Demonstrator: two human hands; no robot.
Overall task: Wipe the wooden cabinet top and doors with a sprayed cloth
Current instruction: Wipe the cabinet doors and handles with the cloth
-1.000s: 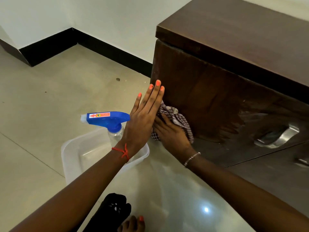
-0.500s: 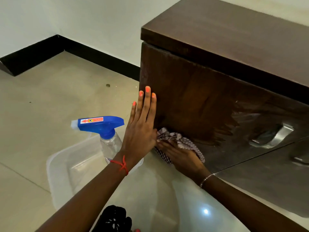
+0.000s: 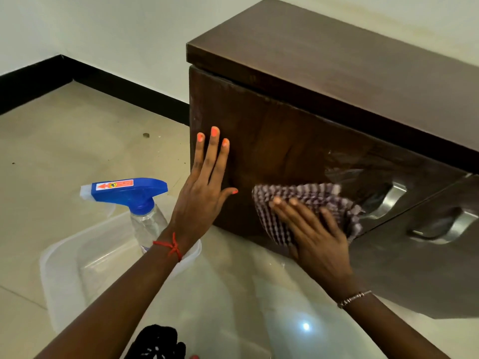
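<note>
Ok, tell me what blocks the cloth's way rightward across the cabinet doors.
The metal handle juts from the door just right of the cloth under the right hand; a second handle follows.

A clear plastic tub [image 3: 64, 275] stands on the beige tiled floor [image 3: 64, 141]. A black skirting board [image 3: 124, 86] runs along the foot of the white wall [image 3: 116, 29]. A small dark speck [image 3: 146, 135] lies on a tile near the wall. At the bottom edge there is a black thing with white marks [image 3: 158, 343], perhaps fabric; it is cut off.
</note>
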